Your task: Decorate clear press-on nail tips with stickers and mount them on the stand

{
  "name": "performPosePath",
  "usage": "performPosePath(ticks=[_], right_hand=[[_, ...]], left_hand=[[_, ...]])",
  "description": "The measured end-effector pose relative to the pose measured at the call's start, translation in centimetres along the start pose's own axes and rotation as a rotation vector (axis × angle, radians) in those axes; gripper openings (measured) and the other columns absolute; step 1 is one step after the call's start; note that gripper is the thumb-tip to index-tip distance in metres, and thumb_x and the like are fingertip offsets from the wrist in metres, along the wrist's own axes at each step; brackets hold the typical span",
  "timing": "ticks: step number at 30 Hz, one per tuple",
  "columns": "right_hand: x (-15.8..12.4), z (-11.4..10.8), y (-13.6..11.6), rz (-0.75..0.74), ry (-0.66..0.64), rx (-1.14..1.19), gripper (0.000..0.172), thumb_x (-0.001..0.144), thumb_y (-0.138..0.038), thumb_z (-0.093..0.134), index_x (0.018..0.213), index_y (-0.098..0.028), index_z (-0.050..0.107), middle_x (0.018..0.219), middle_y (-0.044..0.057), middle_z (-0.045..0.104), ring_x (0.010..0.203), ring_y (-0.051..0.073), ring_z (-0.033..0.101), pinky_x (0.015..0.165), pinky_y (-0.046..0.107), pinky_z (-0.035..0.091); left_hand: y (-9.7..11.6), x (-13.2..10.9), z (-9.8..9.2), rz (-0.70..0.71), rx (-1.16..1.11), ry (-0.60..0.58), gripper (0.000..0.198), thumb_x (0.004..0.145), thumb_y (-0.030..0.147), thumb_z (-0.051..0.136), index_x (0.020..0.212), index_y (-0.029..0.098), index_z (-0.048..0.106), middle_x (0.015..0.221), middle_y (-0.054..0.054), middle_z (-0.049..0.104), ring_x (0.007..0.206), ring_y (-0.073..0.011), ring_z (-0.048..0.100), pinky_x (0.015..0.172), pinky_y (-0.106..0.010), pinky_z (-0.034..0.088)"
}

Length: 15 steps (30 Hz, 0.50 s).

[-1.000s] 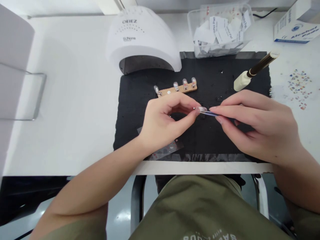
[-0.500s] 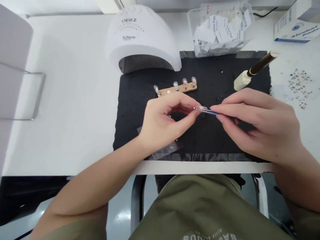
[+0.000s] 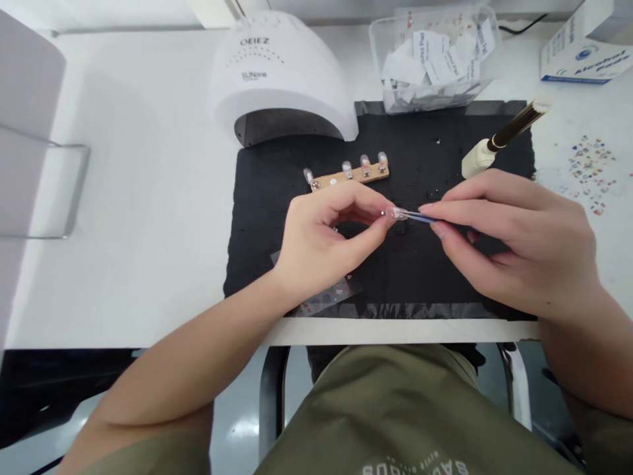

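Observation:
Between thumb and fingertips, my left hand (image 3: 331, 241) pinches a clear false nail (image 3: 399, 214) above the black mat (image 3: 267, 218). My right hand (image 3: 519, 244) is closed around a pair of blue tweezers (image 3: 420, 217), whose thin metal tips reach the nail. Whether a tiny piece sits between the tips is too small to tell. Behind my left hand, a tan display strip (image 3: 356, 176) carries several decorated clear nails. Partly covered by my left wrist lies a transparent sticker sheet (image 3: 326, 297).
A white nail lamp (image 3: 287, 72) stands at the back left. Further right are a clear tub (image 3: 380, 86) of alcohol pad sachets, an Alcohol Pads box (image 3: 578, 56) and a cream polish bottle (image 3: 478, 158) with a dark cap. Small coloured gems (image 3: 591, 165) are scattered at the right.
My right hand has shifted slightly to the right with the tweezers, so their tips are further toward the nail's right end. My left hand stays almost still.

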State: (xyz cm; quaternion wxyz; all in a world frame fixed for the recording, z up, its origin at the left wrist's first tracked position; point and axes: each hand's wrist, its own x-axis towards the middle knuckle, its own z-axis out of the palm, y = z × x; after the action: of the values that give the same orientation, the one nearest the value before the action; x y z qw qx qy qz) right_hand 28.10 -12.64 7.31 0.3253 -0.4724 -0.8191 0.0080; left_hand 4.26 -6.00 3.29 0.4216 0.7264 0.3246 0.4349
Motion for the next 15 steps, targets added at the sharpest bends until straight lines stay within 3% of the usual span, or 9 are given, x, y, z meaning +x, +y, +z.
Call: performPosePath(ticks=[15], right_hand=[[0.05,-0.48,0.08,-0.014,-0.019,-0.012,0.027,0.106,-0.012,0.072,0.118,-0.035,0.079,0.106,-0.003,0.083,0.093,0.021,0.082,0.081,0.036,0.068]], left_hand=[[0.13,0.03,0.06,-0.026,0.026,0.014,0.008,0.099,0.028,0.088,0.093,0.024,0.085,0.096,-0.002,0.089,0.083,-0.0178,0.084,0.079,-0.032,0.075]])
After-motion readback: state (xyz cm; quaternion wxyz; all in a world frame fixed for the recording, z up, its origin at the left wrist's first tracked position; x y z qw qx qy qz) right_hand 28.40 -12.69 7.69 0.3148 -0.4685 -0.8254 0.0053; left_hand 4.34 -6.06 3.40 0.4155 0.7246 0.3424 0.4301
